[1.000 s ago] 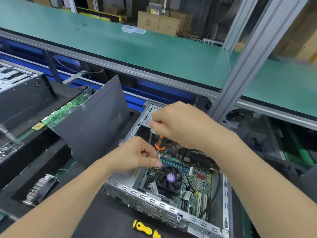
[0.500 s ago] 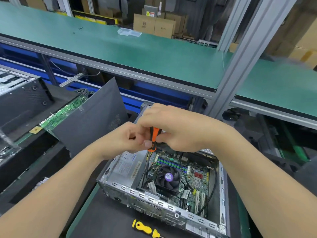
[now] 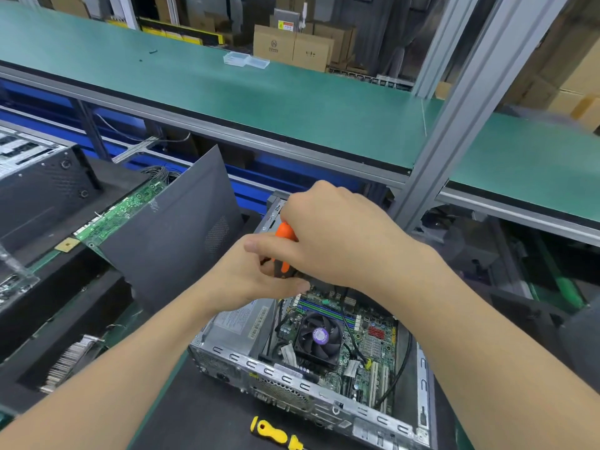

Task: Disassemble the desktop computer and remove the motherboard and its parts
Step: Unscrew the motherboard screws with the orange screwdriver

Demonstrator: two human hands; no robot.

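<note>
1. The open desktop case (image 3: 311, 381) lies on its side at about 5 o'clock in the view, on a dark mat, its silver rear frame facing the viewer.
2. Inside it the motherboard (image 3: 370, 339) sits flat in the case; a black CPU fan (image 3: 319, 337) with a purple hub label stands near its middle, and a grey power supply (image 3: 238, 323) fills the 9 o'clock side of the case.
3. Black cables (image 3: 401, 368) loop over the board toward the 3 o'clock wall.
4. The right hand (image 3: 337, 241) hovers above the far end of the case, at 12 o'clock from the fan, fingers curled tight around the orange handle of a screwdriver (image 3: 285, 246).
5. The left hand (image 3: 246, 280) meets it from 8 o'clock, thumb and fingers pinched closed at the lower, darker part of the same screwdriver; whether it grips the shaft or only steadies it cannot be told.
6. The tool's tip is hidden behind the hands.
7. A dark side panel (image 3: 175, 232) leans upright at 10 o'clock from the case, with a green circuit board (image 3: 120, 212) lying just beyond it.
8. A yellow-handled tool (image 3: 272, 433) rests on the mat at 6 o'clock, just in front of the case.
9. A clear plastic box (image 3: 246, 60) sits on the green bench at 12 o'clock, well apart.
</note>
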